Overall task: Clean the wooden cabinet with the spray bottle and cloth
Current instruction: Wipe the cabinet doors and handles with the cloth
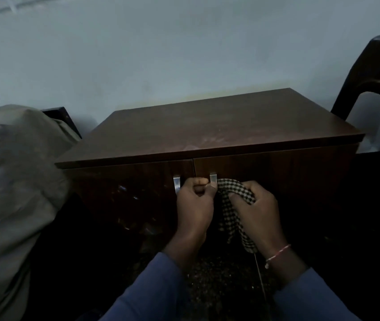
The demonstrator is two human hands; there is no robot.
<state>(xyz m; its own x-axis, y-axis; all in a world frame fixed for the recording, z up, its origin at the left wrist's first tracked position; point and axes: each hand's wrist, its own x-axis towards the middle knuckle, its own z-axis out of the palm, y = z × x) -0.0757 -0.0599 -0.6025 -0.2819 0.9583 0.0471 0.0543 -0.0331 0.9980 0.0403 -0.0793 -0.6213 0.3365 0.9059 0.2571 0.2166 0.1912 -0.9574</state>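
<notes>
Two hands are seen in front of one wooden cabinet (207,128), which is taken as the landmark. One checked cloth (235,193) is counted, and two metal handles on the cabinet's two doors: the left handle (177,184) and the right handle (213,178), both just below the top panel, one on either side of the seam between the doors.

The left hand (194,205) is held against the cabinet front between the two handles. Its fingers (199,181) are curled in tightly, with the thumb pressed against them close beside the right handle; whether a corner of the cloth or the handle itself is pinched there cannot be told in the dim light.

The right hand (257,209) is placed just right of the right handle, at the face of the right door. Its fingers (237,196) are curled round the bunched cloth, which is gripped at the top, while the remainder is left hanging down in front of the door, between the two wrists.

One thread bracelet (277,253) is worn on the right wrist, and blue sleeves are seen on both forearms.

Left of the cabinet, one heap of grey-green fabric (15,181) is piled. Right of the cabinet, one dark chair (367,72) is seen standing near the pale wall (184,47) behind it.
</notes>
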